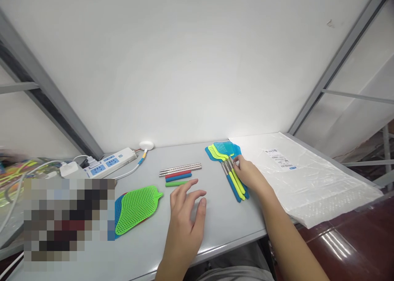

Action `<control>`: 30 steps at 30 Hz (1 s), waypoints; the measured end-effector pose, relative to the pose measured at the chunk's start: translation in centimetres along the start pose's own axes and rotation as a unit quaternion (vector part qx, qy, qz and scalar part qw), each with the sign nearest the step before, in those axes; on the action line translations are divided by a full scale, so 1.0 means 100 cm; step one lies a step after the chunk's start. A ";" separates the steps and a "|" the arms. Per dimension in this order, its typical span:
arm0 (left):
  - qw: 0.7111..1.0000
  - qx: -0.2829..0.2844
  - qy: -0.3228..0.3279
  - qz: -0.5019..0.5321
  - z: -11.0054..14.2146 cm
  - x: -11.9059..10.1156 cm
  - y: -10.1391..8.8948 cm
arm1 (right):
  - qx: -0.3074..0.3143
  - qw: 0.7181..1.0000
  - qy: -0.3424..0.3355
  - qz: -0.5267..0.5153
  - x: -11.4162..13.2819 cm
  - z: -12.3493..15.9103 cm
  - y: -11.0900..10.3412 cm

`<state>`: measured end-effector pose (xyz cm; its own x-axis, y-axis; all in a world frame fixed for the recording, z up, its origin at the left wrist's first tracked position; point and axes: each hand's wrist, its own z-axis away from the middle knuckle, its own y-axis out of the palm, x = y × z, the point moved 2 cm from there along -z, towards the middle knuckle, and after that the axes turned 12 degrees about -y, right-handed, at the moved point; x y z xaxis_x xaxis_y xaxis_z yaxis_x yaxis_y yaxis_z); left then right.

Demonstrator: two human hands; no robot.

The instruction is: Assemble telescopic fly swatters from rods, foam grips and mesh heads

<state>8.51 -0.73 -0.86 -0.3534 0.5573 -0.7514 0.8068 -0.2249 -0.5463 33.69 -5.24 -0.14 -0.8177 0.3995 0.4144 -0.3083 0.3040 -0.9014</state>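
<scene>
My right hand (248, 174) has its fingertips closed at the metal shaft of a blue fly swatter, over a fanned pile of fly swatters. A yellow-green swatter head (218, 153) and a blue swatter head (224, 148) overlap at the back; the blue and yellow-green handles (237, 186) point toward me. My left hand (186, 219) hovers with fingers apart and slightly curled, holding nothing. Just beyond it lie a green handle (176, 183), a blue handle (178, 177), a red handle (178, 174) and several metal rods (181, 167).
Loose swatter heads lie stacked at left, a green one (140, 207) over a blue one (117, 209), with a red edge showing. Behind them are a power strip (111, 162) and white cables. A white bubble mailer (304, 190) covers the table's right end. One left area is pixelated.
</scene>
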 end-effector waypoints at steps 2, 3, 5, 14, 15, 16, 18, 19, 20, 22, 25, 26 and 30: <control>1.000 -0.001 0.000 0.001 0.000 0.000 0.000 | -0.001 1.000 0.001 0.003 0.000 0.000 0.000; 1.000 -0.001 0.000 0.002 0.001 0.000 0.000 | -0.001 1.000 0.002 0.005 0.000 0.000 0.000; 1.000 0.001 -0.002 0.006 0.001 0.001 -0.001 | -0.002 1.000 0.004 0.010 -0.001 0.000 0.001; 0.999 0.049 -0.014 0.016 0.000 0.005 -0.010 | -0.024 0.998 -0.014 0.059 0.019 0.006 -0.017; 0.998 0.061 -0.010 0.000 0.000 0.005 -0.011 | -0.016 0.997 -0.033 0.061 0.028 0.004 -0.019; 0.997 0.074 -0.006 -0.021 0.000 0.005 -0.012 | -0.002 0.997 -0.056 0.062 0.038 0.001 -0.021; 0.992 0.094 -0.007 -0.078 0.000 0.006 -0.013 | 0.040 0.991 -0.114 0.058 0.062 -0.009 -0.019; 0.989 0.098 -0.015 -0.108 0.000 0.008 -0.012 | 0.066 0.985 -0.147 0.056 0.074 -0.017 -0.015; 0.985 0.098 -0.028 -0.137 0.001 0.010 -0.011 | 0.092 0.978 -0.180 0.054 0.087 -0.026 -0.010; 0.976 0.092 -0.061 -0.186 0.001 0.014 -0.008 | 0.143 0.959 -0.238 0.053 0.109 -0.047 0.005; 0.966 0.085 -0.091 -0.225 0.003 0.019 -0.001 | 0.194 0.936 -0.288 0.066 0.133 -0.082 0.032; 0.965 0.086 -0.094 -0.229 0.003 0.020 0.000 | 0.206 0.929 -0.298 0.072 0.138 -0.091 0.040; 0.966 0.099 -0.098 -0.217 0.004 0.018 0.002 | 0.254 0.905 -0.332 0.083 0.146 -0.114 0.061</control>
<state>7.86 -0.04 -2.50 -0.7373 0.4751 -0.4802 0.4622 -0.1636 -0.8715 25.39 12.31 1.81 -0.9333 -0.2548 0.2531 -0.2000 -0.2167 -0.9555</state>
